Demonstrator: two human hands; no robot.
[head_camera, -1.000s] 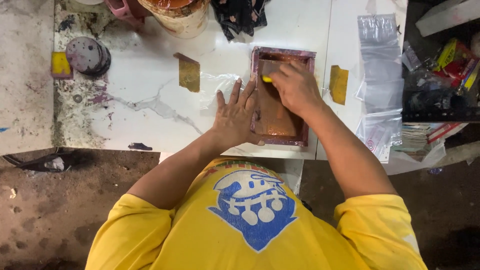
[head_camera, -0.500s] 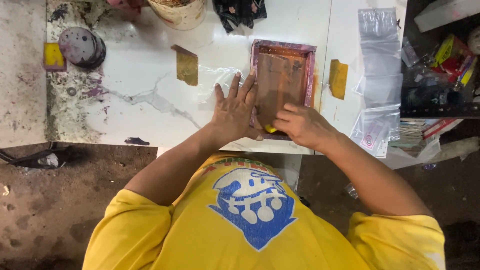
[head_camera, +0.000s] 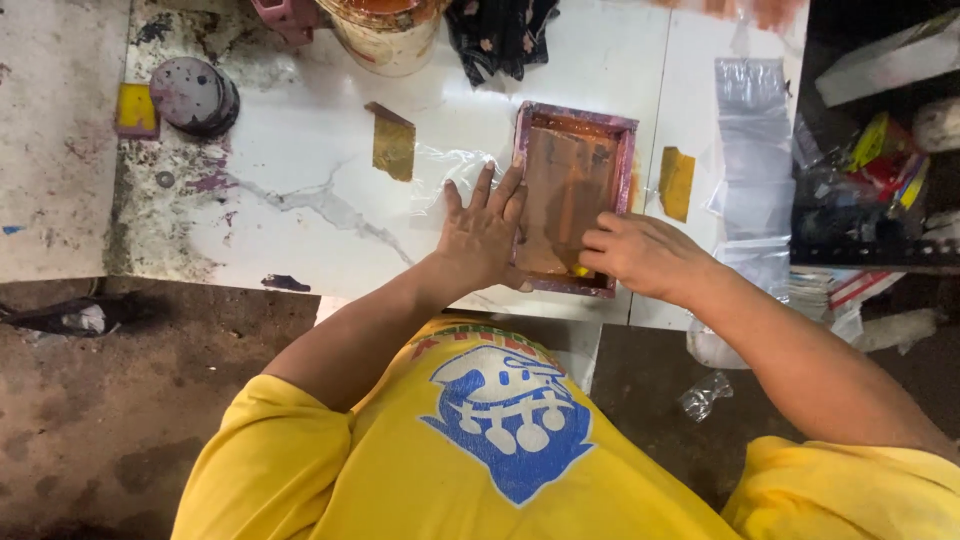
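A small wooden-framed printing screen (head_camera: 572, 125), stained orange-brown, lies flat on the white marble table (head_camera: 300, 170). My left hand (head_camera: 482, 235) presses flat with spread fingers on the frame's left rail and the clear plastic sheet (head_camera: 455, 170) under it. My right hand (head_camera: 640, 255) is closed on a small yellow-tipped squeegee (head_camera: 581, 270) at the near end of the mesh; most of the tool is hidden by the fingers.
Two yellow-brown scraper pieces (head_camera: 393, 145) (head_camera: 677, 182) lie either side of the frame. A stack of clear plastic bags (head_camera: 752, 150) sits at right, a paint bucket (head_camera: 385, 30) and dark cloth (head_camera: 500, 30) at the far edge, a round purple lid (head_camera: 193, 95) far left.
My right hand has pulled the squeegee from the far end of the screen down to its near end. My left hand has stayed on the frame's left side.
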